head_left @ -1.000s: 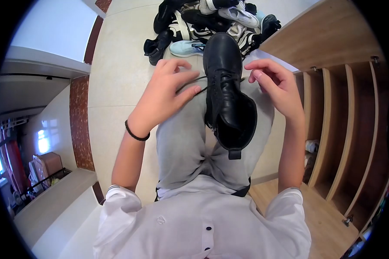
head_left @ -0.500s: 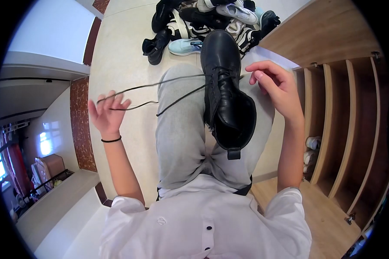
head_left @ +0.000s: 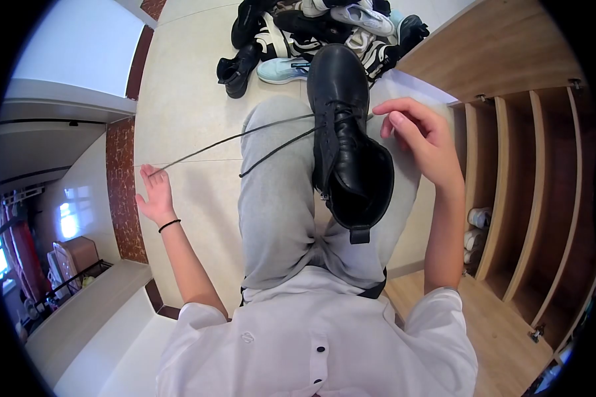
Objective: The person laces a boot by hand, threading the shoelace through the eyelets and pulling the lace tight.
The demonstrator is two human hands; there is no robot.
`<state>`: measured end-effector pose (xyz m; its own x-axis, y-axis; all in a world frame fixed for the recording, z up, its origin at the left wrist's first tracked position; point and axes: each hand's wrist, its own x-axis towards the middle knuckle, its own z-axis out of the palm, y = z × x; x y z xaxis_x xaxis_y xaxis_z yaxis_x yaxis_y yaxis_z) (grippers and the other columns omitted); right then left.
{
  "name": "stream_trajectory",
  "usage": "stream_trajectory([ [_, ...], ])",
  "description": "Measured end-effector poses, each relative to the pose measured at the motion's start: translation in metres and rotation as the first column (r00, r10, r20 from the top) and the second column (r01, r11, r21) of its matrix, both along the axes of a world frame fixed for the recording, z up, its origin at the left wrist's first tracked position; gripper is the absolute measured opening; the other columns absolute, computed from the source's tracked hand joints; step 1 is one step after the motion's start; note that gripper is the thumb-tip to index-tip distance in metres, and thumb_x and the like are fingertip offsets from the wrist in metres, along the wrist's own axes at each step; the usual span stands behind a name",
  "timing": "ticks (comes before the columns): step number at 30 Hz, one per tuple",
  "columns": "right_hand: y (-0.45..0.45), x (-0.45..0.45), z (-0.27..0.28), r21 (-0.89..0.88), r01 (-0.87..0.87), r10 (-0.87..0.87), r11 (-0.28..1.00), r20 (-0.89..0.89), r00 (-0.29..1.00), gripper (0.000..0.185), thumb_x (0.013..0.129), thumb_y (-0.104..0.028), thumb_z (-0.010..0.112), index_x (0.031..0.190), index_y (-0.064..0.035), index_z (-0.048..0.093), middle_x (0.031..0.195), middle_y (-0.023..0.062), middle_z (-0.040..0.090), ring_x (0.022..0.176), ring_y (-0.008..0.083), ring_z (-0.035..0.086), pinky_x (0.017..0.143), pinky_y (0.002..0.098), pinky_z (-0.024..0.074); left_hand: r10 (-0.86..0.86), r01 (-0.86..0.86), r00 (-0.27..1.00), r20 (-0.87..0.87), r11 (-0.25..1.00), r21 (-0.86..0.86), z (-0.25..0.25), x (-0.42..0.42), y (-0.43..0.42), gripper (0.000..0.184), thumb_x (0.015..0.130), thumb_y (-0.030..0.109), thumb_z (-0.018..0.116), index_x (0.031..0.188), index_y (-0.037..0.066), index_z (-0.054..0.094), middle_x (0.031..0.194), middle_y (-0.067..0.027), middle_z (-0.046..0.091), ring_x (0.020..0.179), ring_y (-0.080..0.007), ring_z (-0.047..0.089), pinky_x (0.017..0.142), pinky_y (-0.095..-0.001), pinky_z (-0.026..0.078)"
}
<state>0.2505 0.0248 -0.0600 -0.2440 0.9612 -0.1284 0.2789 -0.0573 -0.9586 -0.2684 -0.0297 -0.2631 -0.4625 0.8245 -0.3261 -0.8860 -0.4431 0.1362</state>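
A black lace-up boot [head_left: 338, 79] rests over my thighs, toe pointing away and its opening toward me. A black shoelace [head_left: 212, 143] runs taut from the boot's eyelets out to the left. My left hand [head_left: 156, 196] has that lace at its fingers, which are mostly straight and close together. Another lace end hangs loose over my left knee. Just right of the boot, my right hand [head_left: 422, 135] has its fingers curled, and a short strand of lace reaches its fingertips. The exact grip there is partly hidden.
A heap of shoes [head_left: 324, 26] lies on the tiled floor ahead, with a black ankle boot [head_left: 238, 70] and a pale blue shoe [head_left: 282, 70] at its near side. On my right stands an open wooden shoe cabinet [head_left: 516, 192] holding white shoes [head_left: 475, 238].
My left hand has moved outward and slightly down, and the doubled-back part of the lace now lies drawn out straight. The boot and my right hand have hardly moved.
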Motion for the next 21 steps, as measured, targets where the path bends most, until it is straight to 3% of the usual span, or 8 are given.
stream_trajectory([
  [2,-0.006,-0.005,0.005,0.035,-0.055,0.056,0.998,-0.02,0.998,0.022,0.097,-0.008,0.052,0.111,-0.0025,0.068,0.078,0.0003,0.059,0.073,0.0075,0.054,0.067,0.0232,0.0427,0.122,-0.123,0.992,-0.016,0.976,-0.18,-0.001,0.003,0.0,0.06,0.103,0.042,0.035,0.139,-0.004,0.043,0.143,-0.0197,0.048,0.128,-0.0295,0.048,0.1,-0.042,0.04],
  [5,-0.011,-0.005,0.007,0.045,-0.151,0.152,0.988,-0.038,0.988,0.027,0.093,-0.003,0.051,0.115,-0.003,0.067,0.074,0.002,0.055,0.067,0.0095,0.052,0.063,0.0244,0.0419,0.098,-0.093,0.995,0.003,0.953,-0.29,-0.021,-0.026,-0.001,0.058,0.104,0.037,0.029,0.137,-0.008,0.044,0.138,-0.0229,0.05,0.12,-0.0303,0.052,0.095,-0.0416,0.044],
  [7,-0.012,-0.004,0.005,0.249,-0.297,0.289,0.922,0.069,0.955,0.032,0.085,0.003,0.051,0.112,-0.0029,0.066,0.073,0.0033,0.054,0.064,0.0108,0.049,0.06,0.025,0.0404,0.057,-0.052,0.998,0.016,0.97,-0.239,-0.065,-0.073,-0.007,0.054,0.104,0.032,0.029,0.134,-0.01,0.045,0.13,-0.0231,0.053,0.112,-0.03,0.054,0.09,-0.0413,0.045],
  [8,-0.015,-0.003,0.004,0.23,-0.27,0.248,0.935,0.121,0.961,0.038,0.076,0.008,0.048,0.109,-0.0024,0.064,0.075,0.0038,0.054,0.062,0.011,0.048,0.058,0.0246,0.0387,0.015,-0.01,1.0,0.027,0.982,-0.188,-0.079,-0.095,-0.008,0.05,0.104,0.028,0.029,0.13,-0.012,0.046,0.123,-0.0233,0.057,0.103,-0.0298,0.056,0.086,-0.041,0.047],
  [10,-0.02,-0.002,0.012,0.161,-0.245,0.226,0.956,0.131,0.965,0.036,0.077,0.006,0.047,0.108,-0.0022,0.064,0.077,0.0042,0.055,0.064,0.0116,0.048,0.06,0.0251,0.0392,0.045,-0.052,0.998,-0.051,0.989,-0.139,-0.081,-0.13,-0.002,0.046,0.103,0.024,0.03,0.125,-0.012,0.048,0.115,-0.0219,0.059,0.095,-0.0287,0.056,0.082,-0.0405,0.047],
  [15,-0.031,0.01,0.005,0.169,-0.147,0.146,0.975,0.015,0.989,0.027,0.085,-0.005,0.047,0.106,-0.0027,0.063,0.085,0.0066,0.058,0.073,0.0128,0.05,0.068,0.0275,0.0405,0.083,-0.104,0.976,-0.201,0.99,-0.098,-0.032,-0.151,0.025,0.02,0.1,0.012,0.041,0.097,-0.003,0.053,0.079,-0.0115,0.054,0.069,-0.0192,0.05,0.057,-0.0265,0.04],
  [18,-0.036,0.018,0.004,0.098,-0.075,0.082,0.992,-0.066,0.994,0.026,0.09,-0.013,0.045,0.107,-0.0031,0.063,0.087,0.0073,0.06,0.079,0.0131,0.05,0.073,0.0283,0.0397,-0.18,0.22,0.905,-0.386,0.974,0.061,-0.003,-0.151,0.051,0.021,0.103,0.018,0.047,0.087,0.004,0.047,0.074,-0.0018,0.044,0.061,-0.0114,0.037,0.052,-0.0251,0.029],
  [21,-0.042,0.023,-0.003,0.055,-0.005,0.008,0.998,-0.05,0.999,0.02,0.09,-0.013,0.053,0.105,-0.0042,0.064,0.088,0.0044,0.061,0.073,0.0104,0.048,0.067,0.0252,0.0381,-0.219,0.283,0.664,-0.715,0.959,-0.03,0.11,-0.017,0.084,0.028,0.105,0.026,0.046,0.111,0.0,0.054,0.074,0.0011,0.044,0.06,-0.0095,0.035,0.053,-0.0235,0.029],
])
